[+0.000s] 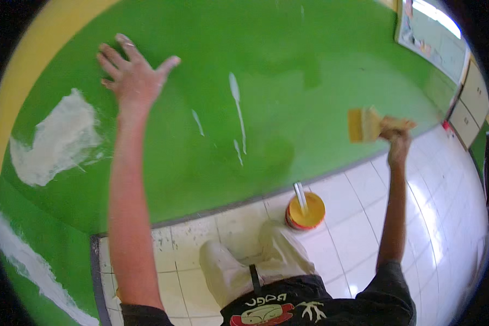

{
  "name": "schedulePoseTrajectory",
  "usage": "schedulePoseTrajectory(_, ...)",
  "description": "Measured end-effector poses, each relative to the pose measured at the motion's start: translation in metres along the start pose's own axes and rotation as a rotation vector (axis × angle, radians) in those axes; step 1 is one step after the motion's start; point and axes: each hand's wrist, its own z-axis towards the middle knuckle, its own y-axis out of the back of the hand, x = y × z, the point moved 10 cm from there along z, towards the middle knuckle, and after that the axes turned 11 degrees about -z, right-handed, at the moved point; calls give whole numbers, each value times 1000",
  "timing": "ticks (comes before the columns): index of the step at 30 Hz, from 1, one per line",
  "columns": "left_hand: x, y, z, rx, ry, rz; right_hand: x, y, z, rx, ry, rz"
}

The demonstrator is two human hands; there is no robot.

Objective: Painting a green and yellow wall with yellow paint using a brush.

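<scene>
My left hand (133, 73) rests spread on the green wall (309, 38) at the upper left, above and right of a large white filler patch (57, 138). A few thin white streaks (234, 98) mark the wall's middle. At the right, my right hand (397, 142) grips a wide paintbrush (367, 125) with yellowish bristles, held up in front of the wall. Below it on the floor, near my knees, stands an open bucket (311, 217) of yellow paint with a pale stick (300, 195) in it.
White floor tiles (358, 228) run along the wall's grey base. A long white patch (43, 277) marks the lower left wall, and a yellow band (32, 49) edges the upper left. A white-framed panel (429, 32), pale cabinets (467, 103) and a small red object (446, 128) are at the far right.
</scene>
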Motion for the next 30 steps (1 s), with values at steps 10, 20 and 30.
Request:
schedulePoseTrajectory(10,33,-53,16,-94,-284,212,-159,-21,-308,27,-799,-256)
schedulePoseTrajectory(20,21,-41,20,63,-316,514,-204,-91,-330,466,-586,-1188)
schedulePoseTrajectory(30,6,-50,4,-63,-787,930,-222,-87,-334,538,-487,-1252)
